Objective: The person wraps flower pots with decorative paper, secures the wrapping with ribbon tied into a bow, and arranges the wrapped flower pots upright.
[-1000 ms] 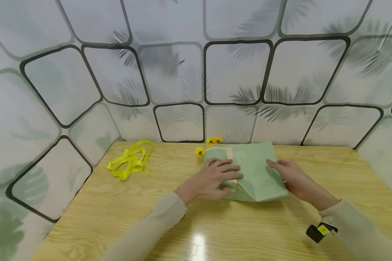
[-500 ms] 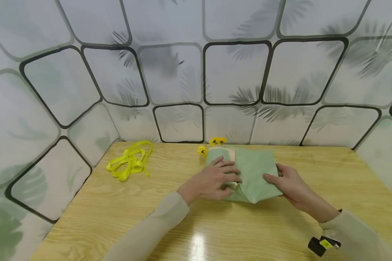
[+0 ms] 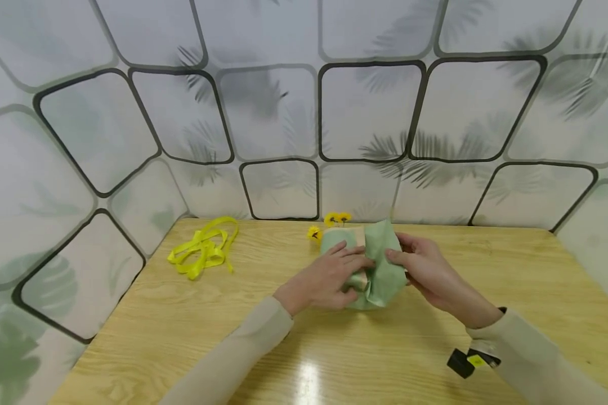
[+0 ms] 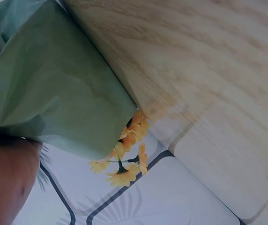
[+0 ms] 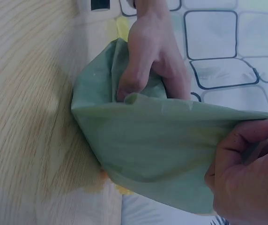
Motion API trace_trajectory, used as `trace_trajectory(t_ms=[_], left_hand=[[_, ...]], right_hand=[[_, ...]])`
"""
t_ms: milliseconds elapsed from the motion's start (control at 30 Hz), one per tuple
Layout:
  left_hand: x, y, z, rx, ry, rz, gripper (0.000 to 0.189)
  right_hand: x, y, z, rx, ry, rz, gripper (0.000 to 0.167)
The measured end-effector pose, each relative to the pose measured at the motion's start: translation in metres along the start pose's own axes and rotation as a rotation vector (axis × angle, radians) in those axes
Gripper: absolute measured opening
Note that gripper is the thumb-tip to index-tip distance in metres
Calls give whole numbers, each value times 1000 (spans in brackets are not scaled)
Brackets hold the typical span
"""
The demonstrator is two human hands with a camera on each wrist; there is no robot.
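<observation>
A pale green sheet of wrapping paper (image 3: pixel 383 270) with a cream strip lies folded around a small bunch of yellow flowers (image 3: pixel 338 218) on the wooden table. The blooms poke out past the far left end; their stems are hidden inside. My left hand (image 3: pixel 329 278) rests on the wrapped part with its fingers spread, pressing it down; in the right wrist view the left thumb (image 5: pixel 134 84) reaches behind a raised fold. My right hand (image 3: pixel 428 275) pinches the paper's right edge between thumb and fingers and holds it up. In the left wrist view, blooms (image 4: pixel 122 173) hang beyond the paper's end.
A loose tangle of bright yellow ribbon (image 3: pixel 202 250) lies at the table's back left. Patterned panels (image 3: pixel 370 112) stand along the back and sides of the wooden table (image 3: pixel 375 360). A black device (image 3: pixel 461 363) is strapped at the right wrist.
My right hand has moved left, bringing the paper's right edge up and over toward the left hand, so less flat paper shows. The left hand has hardly moved on the bunch.
</observation>
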State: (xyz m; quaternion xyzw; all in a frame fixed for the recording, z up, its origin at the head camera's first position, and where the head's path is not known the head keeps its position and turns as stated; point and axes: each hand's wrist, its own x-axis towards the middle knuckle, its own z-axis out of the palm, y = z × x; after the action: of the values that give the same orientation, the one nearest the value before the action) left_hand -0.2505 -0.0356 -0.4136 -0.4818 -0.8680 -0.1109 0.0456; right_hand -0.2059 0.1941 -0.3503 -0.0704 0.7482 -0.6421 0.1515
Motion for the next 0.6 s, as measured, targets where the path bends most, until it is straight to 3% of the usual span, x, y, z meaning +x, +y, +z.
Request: trace_trajectory(t_ms=[200,400,500,600], left_hand=[[0,-2,-1,-103,60,-42,68],[-3,-3,-5,-282,90,-86,49],[-7,-5,-7,-266,101,-72,41],[-9,-5,-9,-154,144,-55,41]], right_hand=[[4,-6,12,-22,-17,-23,56],[6,-7,18,-34,-10,-25,49],[6,-8,20,-22,-4,-22,49],[6,-10,20,-9,-8,-25,51]])
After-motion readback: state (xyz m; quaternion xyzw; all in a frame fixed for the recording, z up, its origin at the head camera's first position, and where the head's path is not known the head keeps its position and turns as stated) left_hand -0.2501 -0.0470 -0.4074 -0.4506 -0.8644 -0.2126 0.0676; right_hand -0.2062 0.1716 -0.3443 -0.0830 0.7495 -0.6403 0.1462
